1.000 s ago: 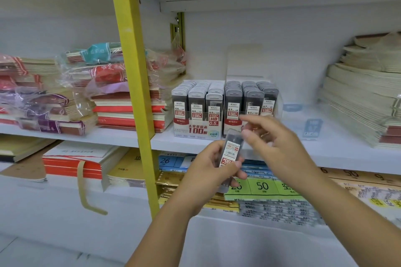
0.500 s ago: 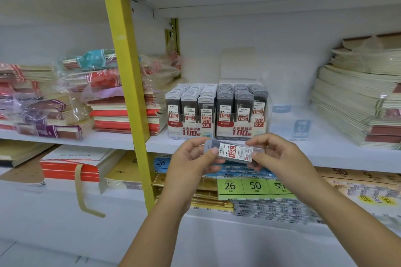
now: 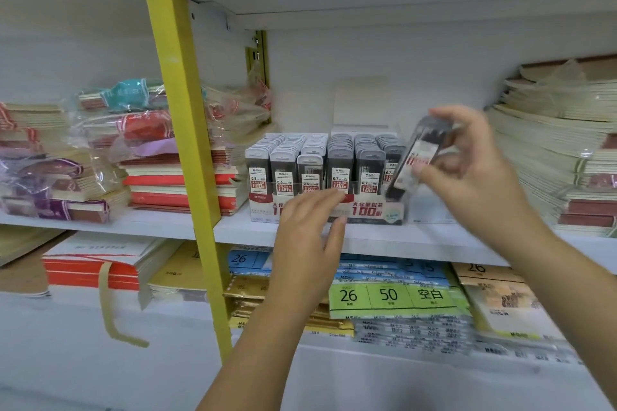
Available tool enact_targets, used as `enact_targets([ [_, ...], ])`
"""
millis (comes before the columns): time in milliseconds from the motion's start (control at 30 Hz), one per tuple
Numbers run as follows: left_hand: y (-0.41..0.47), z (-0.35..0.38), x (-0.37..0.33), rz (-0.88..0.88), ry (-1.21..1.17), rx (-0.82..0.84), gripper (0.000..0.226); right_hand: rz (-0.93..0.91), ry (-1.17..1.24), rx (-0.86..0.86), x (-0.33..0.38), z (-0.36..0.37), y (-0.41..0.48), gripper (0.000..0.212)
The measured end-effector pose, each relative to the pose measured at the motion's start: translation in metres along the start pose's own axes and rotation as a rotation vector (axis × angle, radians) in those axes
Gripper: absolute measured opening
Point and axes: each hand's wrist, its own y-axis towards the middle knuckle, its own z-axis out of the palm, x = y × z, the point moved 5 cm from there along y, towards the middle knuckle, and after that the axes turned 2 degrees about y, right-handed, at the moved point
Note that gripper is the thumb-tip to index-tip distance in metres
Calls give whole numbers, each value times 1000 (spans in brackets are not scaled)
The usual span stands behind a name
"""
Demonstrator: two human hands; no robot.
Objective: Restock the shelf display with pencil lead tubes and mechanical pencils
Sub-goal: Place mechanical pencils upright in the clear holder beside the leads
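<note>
right hand (image 3: 467,173) pinches one lead tube (image 3: 415,160) between thumb and curled fingers. the tube is tilted, top leaning toward 1 o'clock, and blurred. it hangs at 3 o'clock of the display box (image 3: 377,210), beside the box's right-hand row; contact with that row cannot be told. left hand (image 3: 310,230) holds nothing, fingers straight and loosely spread, before the box's front panel at 6 o'clock; whether the fingertips touch the panel cannot be told. the box stands on the middle shelf (image 3: 167,223) with six rows of upright tubes (image 3: 340,163), labels facing out. a yellow post (image 3: 180,143) rises at 9 o'clock of the box, with stacked notebooks (image 3: 180,180) around it. a pale paper stack (image 3: 551,150) lies at 3 o'clock. green-labelled packs (image 3: 390,295) lie on the shelf below.
</note>
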Motion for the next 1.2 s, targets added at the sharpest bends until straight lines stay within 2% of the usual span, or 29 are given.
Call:
enact_targets([
  [100,-1,11,-4,104,118,6,40,-110,-143,-77,3,-14,25,52],
  [233,-4,21,-6,141,176,39,44,-125,-416,51,-13,0,36,47],
  [400,-3,25,-4,137,227,78,44,-42,-471,158,-40,6,41,35],
  [533,-4,25,-3,133,217,111,45,-82,-643,74,-49,10,44,20],
  [600,-5,25,-2,136,218,117,45,-61,-679,27,-51,8,46,22],
  [833,-7,21,-2,162,183,92,45,-54,-737,47,-46,7,33,37],
  [967,-22,11,-2,144,80,63,37,-140,-592,-87,-27,-2,-4,29],
  [1067,-61,18,8,117,59,223,32,-42,-338,-64,-33,5,-56,24],
  [1133,-107,33,25,90,61,450,31,110,-237,22,-55,20,-103,22],
  [1200,-165,47,53,-15,62,690,34,289,-213,127,-93,37,-160,24],
])
